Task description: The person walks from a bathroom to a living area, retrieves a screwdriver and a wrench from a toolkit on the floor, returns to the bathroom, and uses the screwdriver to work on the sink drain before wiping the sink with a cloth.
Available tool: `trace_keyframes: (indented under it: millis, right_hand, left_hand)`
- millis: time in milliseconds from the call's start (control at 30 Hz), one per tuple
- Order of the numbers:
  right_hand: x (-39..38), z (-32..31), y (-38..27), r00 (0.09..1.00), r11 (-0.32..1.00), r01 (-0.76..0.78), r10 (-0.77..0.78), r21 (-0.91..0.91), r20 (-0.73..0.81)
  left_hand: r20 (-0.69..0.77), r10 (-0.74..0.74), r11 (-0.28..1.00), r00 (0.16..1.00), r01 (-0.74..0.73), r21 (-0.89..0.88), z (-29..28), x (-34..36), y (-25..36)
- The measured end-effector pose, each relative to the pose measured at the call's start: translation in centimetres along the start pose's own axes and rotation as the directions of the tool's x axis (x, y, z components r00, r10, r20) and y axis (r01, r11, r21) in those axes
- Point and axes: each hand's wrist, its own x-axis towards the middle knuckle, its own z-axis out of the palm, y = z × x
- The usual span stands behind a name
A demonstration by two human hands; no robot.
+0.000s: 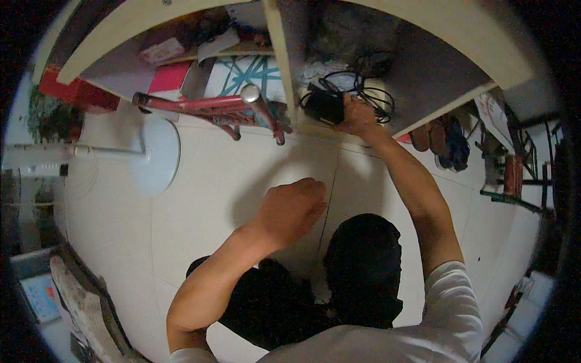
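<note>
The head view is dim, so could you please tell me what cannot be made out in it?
Right hand, head view: its back hides how it meets the black box.
Left hand, head view: its back hides the palm and anything in it.
Black cords, head view: tangle and shadow hide each one's path.
Compartment around them, head view: deep shadow hides its back.

R hand (pixel 361 116) fwd w/ arm (pixel 420 187) outstretched, L hand (pixel 293 209) loosely curled w/ elbow (pixel 189 310) bent.

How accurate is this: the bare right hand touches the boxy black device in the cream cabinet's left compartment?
Wrong side: the head view shows the bare right hand touching the boxy black device in the right compartment of the cream cabinet.
</note>
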Motion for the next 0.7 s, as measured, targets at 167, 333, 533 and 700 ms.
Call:
trace_keyframes:
  millis: [167, 333, 533, 700]
  right_hand:
    - [-2.1, 0.0, -2.3, 0.987, 0.99, -0.005, -0.018, -0.139, -0.159]
    - [-9.0, -0.2, -2.4, 0.931, 0.986, 0.11, -0.146, -0.124, -0.335]
    - [-21.3, 6.5, 0.9, 0.94, 0.991, 0.128, -0.132, -0.032, -0.315]
    - [-31.6, 11.2, 8.5, 0.925, 0.997, 0.031, -0.002, 0.071, -0.38]
  left_hand:
    - [0.023, 0.052, 0.997, 0.998, -0.053, 0.053, -0.1, -0.8, -1.5]
    - [-0.108, 0.038, 0.998, 0.993, -0.033, 0.051, -2.5, -1.1, 2.0]
    - [-0.146, -0.007, 0.995, 0.989, 0.021, 0.093, -4.1, -2.8, 3.6]
    - [-0.168, -0.011, 0.998, 0.986, 0.022, 0.066, -2.4, -1.3, 4.9]
